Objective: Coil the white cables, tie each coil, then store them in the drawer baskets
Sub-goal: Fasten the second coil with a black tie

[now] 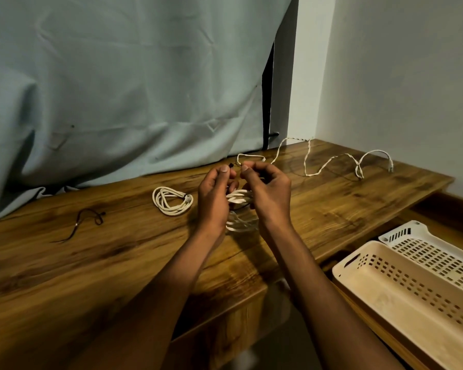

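Observation:
A coiled white cable [239, 198] hangs between my two hands above the wooden table [118, 263], its lower loops dangling toward the wood. My left hand [214, 193] pinches one end of a thin dark tie at the top of the coil. My right hand [267, 188] pinches the other end beside it. A finished, tied white coil [171, 201] lies on the table to the left of my hands. A long white cable [329, 161] lies uncoiled at the back right of the table.
A spare dark tie [87, 222] lies on the table at the left. Two perforated plastic baskets, a cream one [401, 297] and a white one [436, 252], sit in the open drawer at lower right. A pale curtain [118, 89] hangs behind the table.

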